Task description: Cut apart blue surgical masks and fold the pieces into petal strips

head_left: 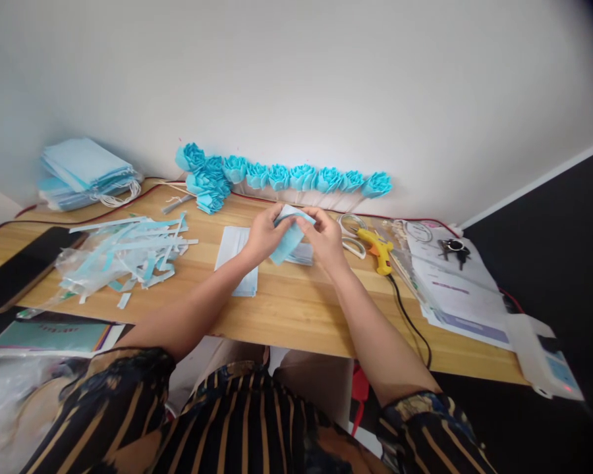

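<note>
Above the middle of the wooden table, my left hand [267, 234] and my right hand [323, 236] are closed on the upper part of a light blue fabric piece [287, 242], one on each side. The piece is bent between my fingers, and its lower end hangs free. Under my left forearm lies a flat stack of pale blue sheets [228, 247], partly covered. A smaller folded pale blue bundle [302, 254] rests on the table just behind the held piece.
Several blue fabric flowers [279, 177] line the wall. At left are stacked masks [86, 164], cut strips [128, 247] and a black phone [27, 266]. Scissors [354, 247], a yellow glue gun [378, 251] with its cord, papers [449, 283] and keys [455, 250] lie at right.
</note>
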Motion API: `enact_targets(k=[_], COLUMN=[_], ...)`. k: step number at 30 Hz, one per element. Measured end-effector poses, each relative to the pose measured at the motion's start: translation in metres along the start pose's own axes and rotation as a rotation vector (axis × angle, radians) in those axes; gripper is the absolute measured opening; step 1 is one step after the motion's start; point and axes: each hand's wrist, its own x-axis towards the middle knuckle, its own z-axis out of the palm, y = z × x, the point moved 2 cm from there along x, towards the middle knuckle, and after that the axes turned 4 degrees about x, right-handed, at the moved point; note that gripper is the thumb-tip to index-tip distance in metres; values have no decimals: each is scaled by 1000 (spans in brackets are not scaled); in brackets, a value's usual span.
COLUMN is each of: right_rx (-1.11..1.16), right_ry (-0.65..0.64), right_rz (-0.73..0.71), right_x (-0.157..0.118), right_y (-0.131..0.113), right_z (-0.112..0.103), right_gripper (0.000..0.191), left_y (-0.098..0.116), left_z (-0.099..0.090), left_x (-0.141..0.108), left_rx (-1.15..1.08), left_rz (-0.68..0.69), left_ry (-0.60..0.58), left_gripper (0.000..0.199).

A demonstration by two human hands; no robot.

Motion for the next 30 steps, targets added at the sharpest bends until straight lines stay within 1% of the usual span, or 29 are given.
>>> enact_targets(k=[3, 5, 8, 10, 15, 19, 24, 27, 30], right_rx=[-79, -111, -86, -35, -19, -18, -8, 19, 51], right_ry=[27, 66, 145, 196, 286, 342, 371, 363, 356], right_rz=[-41, -65, -111, -134, -66, -60, -39, -13, -20], right_x=[1, 2, 7, 11, 18, 17, 16, 17, 17], right_y=[-1, -3, -2, 0, 9, 11, 13, 14, 15], right_z=[-2, -6, -15, -22, -35, -39, -40, -40, -41], right_gripper=[25, 22, 21, 22, 30, 33, 33, 36, 36], left_y=[1, -1, -9, -14, -19, -23, -28, -30, -30], left_z=[2, 3, 6, 8, 10, 10, 11, 12, 13], left_x=[-1, -1, 0, -1, -2, -1, -1, -1, -1], left_rx=[25, -22, -129, -159, -207, -195, -156, -179, -194], left_rz=[0, -18, -101, -164, -249, -250, -241, -250, -265], left_ry=[-45, -90, -204, -255, -276, -261, -268, -300, -325], left_gripper=[18, 19, 30, 37, 40, 34, 31, 35, 38])
